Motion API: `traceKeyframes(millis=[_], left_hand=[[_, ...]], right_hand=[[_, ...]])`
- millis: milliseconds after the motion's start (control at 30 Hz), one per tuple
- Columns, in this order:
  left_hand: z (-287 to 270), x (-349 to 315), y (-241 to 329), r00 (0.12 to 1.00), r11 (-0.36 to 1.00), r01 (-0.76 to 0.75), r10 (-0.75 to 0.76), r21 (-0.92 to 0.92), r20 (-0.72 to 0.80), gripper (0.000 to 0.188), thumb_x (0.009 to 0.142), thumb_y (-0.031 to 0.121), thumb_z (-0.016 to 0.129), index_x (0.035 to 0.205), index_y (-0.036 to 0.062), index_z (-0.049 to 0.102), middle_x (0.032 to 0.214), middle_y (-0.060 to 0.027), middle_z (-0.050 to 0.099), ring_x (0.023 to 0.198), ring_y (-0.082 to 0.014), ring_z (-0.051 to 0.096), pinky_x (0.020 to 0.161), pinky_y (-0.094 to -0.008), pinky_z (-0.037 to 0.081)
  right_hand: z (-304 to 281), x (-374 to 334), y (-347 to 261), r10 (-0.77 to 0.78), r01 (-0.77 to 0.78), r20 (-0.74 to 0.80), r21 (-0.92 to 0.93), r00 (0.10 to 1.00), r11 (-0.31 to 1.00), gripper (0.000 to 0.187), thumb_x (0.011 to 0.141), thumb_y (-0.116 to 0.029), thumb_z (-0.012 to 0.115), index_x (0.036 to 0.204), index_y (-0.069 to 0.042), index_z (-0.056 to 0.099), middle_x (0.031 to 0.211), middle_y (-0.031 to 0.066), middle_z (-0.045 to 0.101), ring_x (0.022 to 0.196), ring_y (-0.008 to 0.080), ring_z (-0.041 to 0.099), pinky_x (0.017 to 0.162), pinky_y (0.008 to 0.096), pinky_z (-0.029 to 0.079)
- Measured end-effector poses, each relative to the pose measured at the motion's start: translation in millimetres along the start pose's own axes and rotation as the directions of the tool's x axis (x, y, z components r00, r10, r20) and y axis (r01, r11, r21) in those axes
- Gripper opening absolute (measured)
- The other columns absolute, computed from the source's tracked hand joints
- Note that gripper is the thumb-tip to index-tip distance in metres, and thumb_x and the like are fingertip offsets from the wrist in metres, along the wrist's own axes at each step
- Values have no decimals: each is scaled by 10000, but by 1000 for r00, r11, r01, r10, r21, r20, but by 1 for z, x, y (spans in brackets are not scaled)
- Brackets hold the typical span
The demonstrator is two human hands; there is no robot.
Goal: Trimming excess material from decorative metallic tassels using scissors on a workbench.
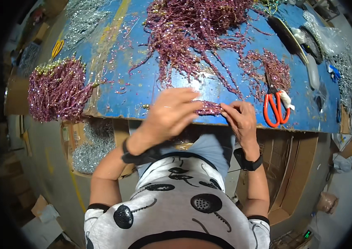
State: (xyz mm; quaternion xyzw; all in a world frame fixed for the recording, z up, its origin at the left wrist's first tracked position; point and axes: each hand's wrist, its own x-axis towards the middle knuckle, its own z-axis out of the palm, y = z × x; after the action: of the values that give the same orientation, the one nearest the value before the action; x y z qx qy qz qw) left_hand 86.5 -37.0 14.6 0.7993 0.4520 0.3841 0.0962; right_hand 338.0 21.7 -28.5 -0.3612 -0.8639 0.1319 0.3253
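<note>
First, at the near edge: blue worktable [136, 98], scuffed.

Item: one short pink tinsel bundle [208, 108], lying just inside that edge, long axis left to right, nearly parallel with it; right end at the right fingertips, left part hidden behind the other hand.

Right hand [243, 119]: thumb and fingertips pinched on the bundle's right end. Left hand [172, 111]: motion-blurred, fingers stretched rightward over the bundle; whether it grips cannot be told.

Right of these: one pair of red-handled scissors [278, 101], handles near, blades far. At left: thick pink hank [59, 92] with gold tips, strands hanging nearward over the table's side.

Beyond the scissors: loose pink heap [276, 68]. Farther right: dark brush [286, 35], lying slantwise.

Far middle: large pink tinsel pile [196, 20], strands trailing nearward. Far left: silver tinsel [83, 20]; yellow-handled scissors [58, 48] nearer.
</note>
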Motion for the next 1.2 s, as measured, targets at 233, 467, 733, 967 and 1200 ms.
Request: traceKeyframes(millis=[233,467,733,967,1200], left_hand=[[78,13,1,1000,1000,-22,22,9,2,218,778,100,732,969,41,645,975,-66,647,890,-243,604,778,-379,425],[79,16,4,999,999,-44,44,-18,-15,196,769,60,728,940,31,637,938,-61,654,848,-241,597,767,-363,418],[77,16,6,1000,1000,-12,13,18,-19,208,750,38,737,933,44,639,921,-51,657,844,-240,597,758,-354,415],[82,21,6,1000,1000,0,0,9,6,207,748,30,724,923,59,617,925,-40,639,855,-224,581,750,-348,399],[79,17,1,1000,1000,0,0,4,6,230,744,22,722,942,55,610,933,-54,637,860,-241,575,749,-353,398]], right_hand=[[1,-6,7,3,-3,-14,-2,1000,1000,312,757,-122,753,1063,-148,699,889,26,600,818,228,547,708,359,409],[-61,-25,33,272,-284,-287,0,918,959,304,830,-62,684,1130,-25,647,1045,129,618,961,294,591,843,380,463],[-106,-34,65,452,-446,-92,-418,887,791,372,801,-205,736,1117,-43,624,982,124,592,946,308,567,810,415,427],[-110,-26,76,513,-522,-97,-173,853,835,325,772,-174,769,1028,-31,630,915,135,610,786,311,598,694,383,470],[-124,-62,18,808,-754,123,461,576,467,339,866,-49,631,1183,-30,514,913,1,566,815,86,556,732,225,476]])
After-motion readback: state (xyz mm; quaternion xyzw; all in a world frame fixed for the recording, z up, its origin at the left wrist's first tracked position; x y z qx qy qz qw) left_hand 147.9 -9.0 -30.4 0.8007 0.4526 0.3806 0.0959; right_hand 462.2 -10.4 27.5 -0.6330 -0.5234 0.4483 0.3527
